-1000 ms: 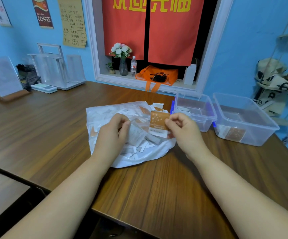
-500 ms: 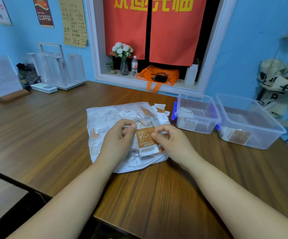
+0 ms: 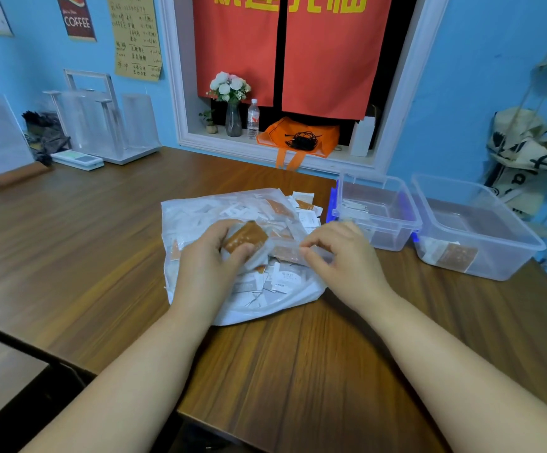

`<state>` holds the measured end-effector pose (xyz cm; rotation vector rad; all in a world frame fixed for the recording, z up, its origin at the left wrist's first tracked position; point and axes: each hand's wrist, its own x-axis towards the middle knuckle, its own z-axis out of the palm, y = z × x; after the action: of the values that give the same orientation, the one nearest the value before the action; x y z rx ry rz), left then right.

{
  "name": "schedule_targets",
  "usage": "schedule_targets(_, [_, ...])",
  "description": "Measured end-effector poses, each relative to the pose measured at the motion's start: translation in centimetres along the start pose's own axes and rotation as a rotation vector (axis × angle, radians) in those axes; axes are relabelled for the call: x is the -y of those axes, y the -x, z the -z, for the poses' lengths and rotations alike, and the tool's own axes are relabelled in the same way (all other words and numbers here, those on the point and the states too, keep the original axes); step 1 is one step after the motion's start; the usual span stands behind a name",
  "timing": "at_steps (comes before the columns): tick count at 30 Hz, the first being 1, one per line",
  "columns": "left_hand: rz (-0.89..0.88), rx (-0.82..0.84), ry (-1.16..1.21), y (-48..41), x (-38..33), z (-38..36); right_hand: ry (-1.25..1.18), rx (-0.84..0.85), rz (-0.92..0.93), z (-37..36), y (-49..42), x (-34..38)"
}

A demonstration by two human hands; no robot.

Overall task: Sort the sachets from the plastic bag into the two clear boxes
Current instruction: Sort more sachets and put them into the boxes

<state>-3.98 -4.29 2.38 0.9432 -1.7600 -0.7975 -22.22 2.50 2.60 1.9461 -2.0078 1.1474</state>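
Clamping left grip (image 3: 211, 269) on orange sachet (image 3: 245, 237), curling fingers and thumb round it, keeping it tilted just above the pile. Holding right grip (image 3: 344, 256) just beside left grip, curling fingers toward a blurry strip of film or sachet. Cannot tell whether it is pinching anything or closing on nothing. Working both grips over plastic bag (image 3: 197, 210), lying open and flat on bench (image 3: 85, 243) directly beneath them. Showing mixed sachets (image 3: 278, 282) in bag, mostly white and a few orange, lying under and beyond both grips, some spilling out at far end past right grip. Sitting just beyond right grip on its outer side: nearer clear box (image 3: 393, 238) with blue latches, holding a few white sachets (image 3: 352, 206) at the end closest to that grip. Standing farther out from right grip, right beside nearer box: second clear box (image 3: 494, 263), holding boxed orange sachet (image 3: 457, 256) and a white one against its near wall.
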Motion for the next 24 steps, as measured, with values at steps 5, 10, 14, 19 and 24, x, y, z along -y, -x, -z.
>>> schedule_targets(5, [-0.005, -0.053, -0.036, -0.7, -0.1, 0.0, 0.181, 0.254, -0.056, 0.0, -0.6, -0.5])
schedule_targets(10, [-0.029, -0.069, -0.097, -1.6, -0.4, -0.3, 0.242, 0.449, -0.086, -0.8, -1.5, -0.1])
schedule_targets(14, [-0.041, -0.069, -0.123, -2.3, -0.5, -0.5, 0.241, 0.410, -0.078, -1.3, -2.5, 0.1])
schedule_targets(19, [-0.028, -0.045, -0.138, -2.2, -0.2, -0.5, 0.051, 0.226, -0.061, -1.8, -2.8, -0.3])
schedule_targets(24, [-0.017, -0.030, -0.147, -2.1, 0.0, -0.8, 0.124, 0.284, -0.051, -2.2, -2.4, -0.6])
